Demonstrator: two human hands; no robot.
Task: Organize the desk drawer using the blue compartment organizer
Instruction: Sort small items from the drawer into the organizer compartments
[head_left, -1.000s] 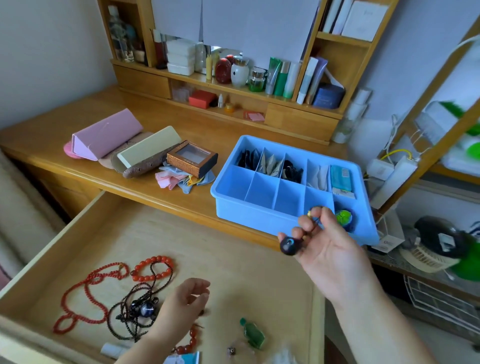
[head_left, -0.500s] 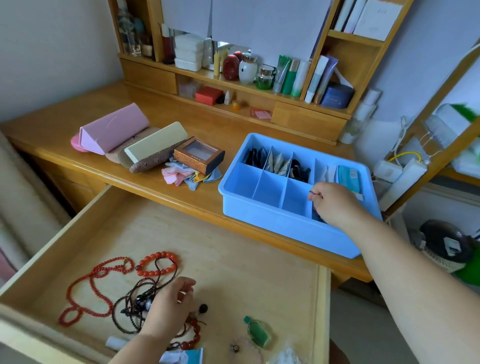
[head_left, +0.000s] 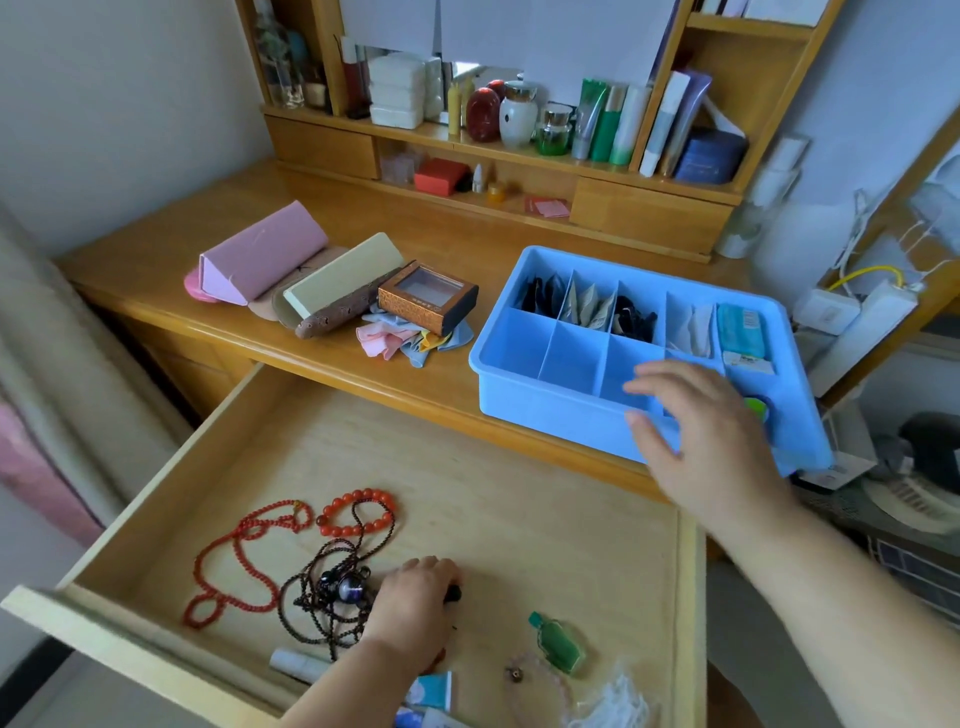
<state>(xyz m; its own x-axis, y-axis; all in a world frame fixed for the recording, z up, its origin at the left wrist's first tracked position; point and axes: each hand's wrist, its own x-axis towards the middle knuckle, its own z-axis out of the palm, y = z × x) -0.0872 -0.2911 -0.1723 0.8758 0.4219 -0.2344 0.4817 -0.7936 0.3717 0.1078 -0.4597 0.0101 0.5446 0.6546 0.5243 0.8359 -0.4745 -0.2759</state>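
Note:
The blue compartment organizer (head_left: 545, 415) sits on the desk at the right; its back row holds dark items, packets and a teal box. My right hand (head_left: 696, 441) hovers over its front right edge with fingers spread and nothing in it. Below lies the open wooden drawer (head_left: 519, 493). It holds a red bead necklace (head_left: 234, 561), a red bracelet (head_left: 358, 512), a tangled dark bead string (head_left: 332, 597), a small green bottle (head_left: 558, 644) and a white tube (head_left: 301, 665). My left hand (head_left: 415, 603) is down in the drawer, fingers curled onto a small dark bead (head_left: 454, 592).
On the desk left of the organizer lie a pink case (head_left: 260, 254), a cream case (head_left: 343, 275), a brown windowed box (head_left: 426, 296) and folded cloths (head_left: 405, 338). A shelf unit with bottles and boxes (head_left: 519, 119) lines the back. Wires and a wire rack crowd the right.
My right hand carried a dark bead item into the organizer's front right compartment, let go and pulled back open. My left hand reached right to the small dark bead.

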